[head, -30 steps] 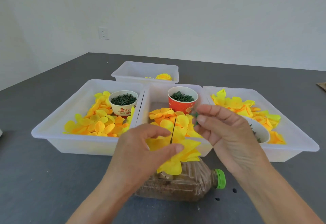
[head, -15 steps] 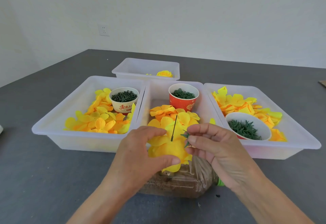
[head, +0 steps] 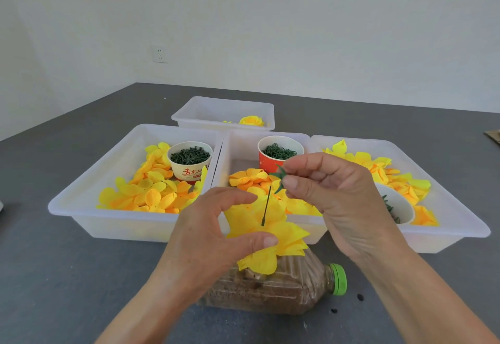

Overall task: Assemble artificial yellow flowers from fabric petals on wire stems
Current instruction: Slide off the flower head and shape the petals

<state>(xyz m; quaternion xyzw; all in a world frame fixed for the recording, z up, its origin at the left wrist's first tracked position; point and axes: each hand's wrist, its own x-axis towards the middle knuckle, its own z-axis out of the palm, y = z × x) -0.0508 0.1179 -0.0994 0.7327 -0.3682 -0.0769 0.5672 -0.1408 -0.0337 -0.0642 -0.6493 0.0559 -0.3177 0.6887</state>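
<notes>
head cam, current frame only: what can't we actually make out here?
- White bowl in the right tray, head view: mostly behind the right hand; contents barely show.
- Wire stem: lower end hidden under the yellow petals that the left hand holds.
- Bottle: top covered by petals and left hand.
- Red cup: front partly hidden by right fingers and green calyx.
- Brown object at the right edge: cut off.

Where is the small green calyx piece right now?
Head view, centre: the green calyx is pinched in the right hand, just above the wire stem, before the red cup.
</notes>
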